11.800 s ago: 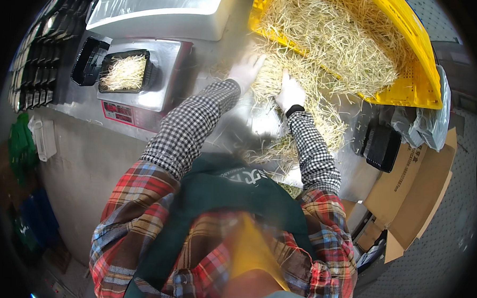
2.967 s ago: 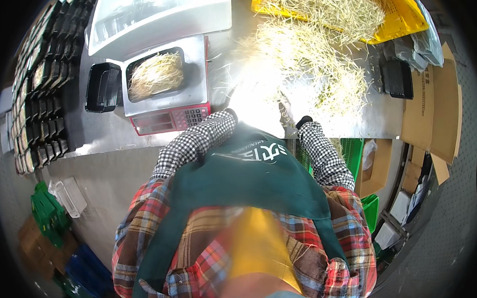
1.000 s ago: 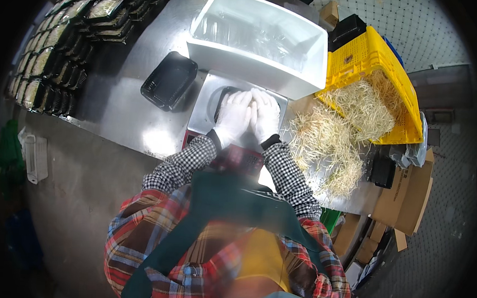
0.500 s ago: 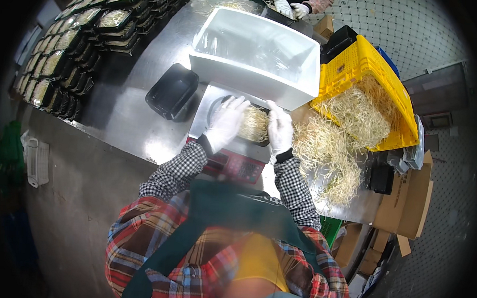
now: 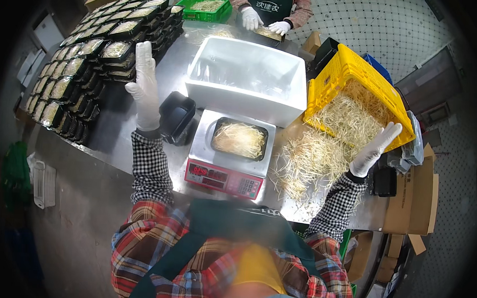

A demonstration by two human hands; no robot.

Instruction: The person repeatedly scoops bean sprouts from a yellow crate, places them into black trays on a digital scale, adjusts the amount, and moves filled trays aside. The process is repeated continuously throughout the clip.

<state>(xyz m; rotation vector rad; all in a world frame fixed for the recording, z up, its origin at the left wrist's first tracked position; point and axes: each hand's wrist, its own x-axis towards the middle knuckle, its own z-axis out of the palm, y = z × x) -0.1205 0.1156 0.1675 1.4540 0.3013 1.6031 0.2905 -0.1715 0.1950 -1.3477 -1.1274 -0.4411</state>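
Note:
A black plastic tray of bean sprouts [image 5: 240,139] rests on the metal plate of a red and silver digital scale [image 5: 222,179], whose display is lit. My left hand [image 5: 146,91], in a white glove, is raised with fingers stretched out, left of the scale and beside the empty black trays [image 5: 176,117]. Off to the right, my gloved right hand [image 5: 376,151] is also open, fingers extended. It is nearest to the loose pile of sprouts [image 5: 307,160] and the tipped yellow crate [image 5: 354,69] they spill from. Neither hand holds anything.
A white foam box [image 5: 247,77] stands behind the scale. Stacks of filled, wrapped trays [image 5: 94,47] fill the far left. Across the table, another person's gloved hands [image 5: 265,25] touch a filled tray near a green crate [image 5: 206,6]. Cardboard boxes [image 5: 411,196] stand at the right.
Both hands have let go of the sprout tray and moved apart, the left up and left, the right out to the right. The filled tray stays on the scale.

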